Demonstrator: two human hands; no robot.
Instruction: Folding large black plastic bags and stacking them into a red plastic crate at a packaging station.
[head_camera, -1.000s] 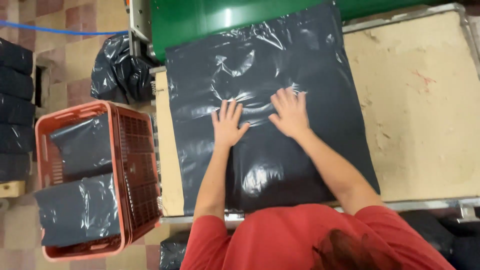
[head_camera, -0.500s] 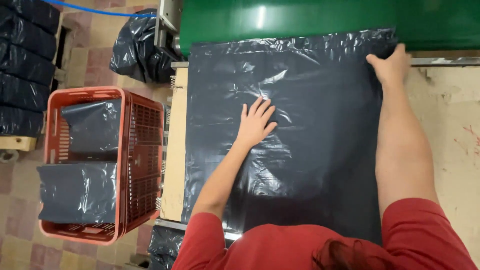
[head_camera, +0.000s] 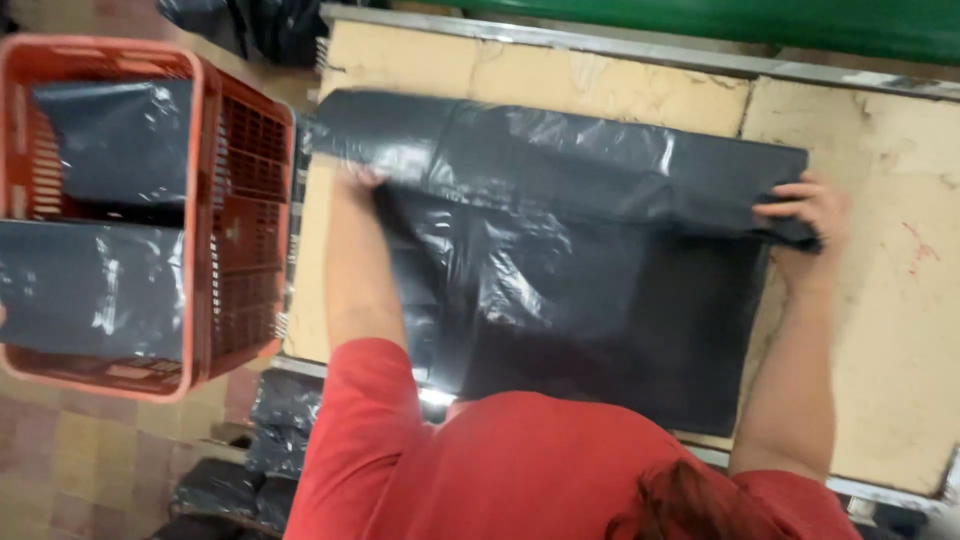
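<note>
Bag: black plastic bag lying flat on the table, far edge folding over toward the body.
Right hand: pinching the fold's right end.
Left hand: mostly hidden under the fold; grip unclear.
Crate: orange crate sitting left, holding folded bags.

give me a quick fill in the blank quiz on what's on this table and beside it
1. The large plastic sheet spread on the table is ____ in colour.
2. The right hand grips the sheet's folded ____ edge.
3. The crate beside the table, on the person's left, is ____ in colour.
4. The left hand is partly hidden under the ____.

Missing words: black; right; red; sheet
</note>
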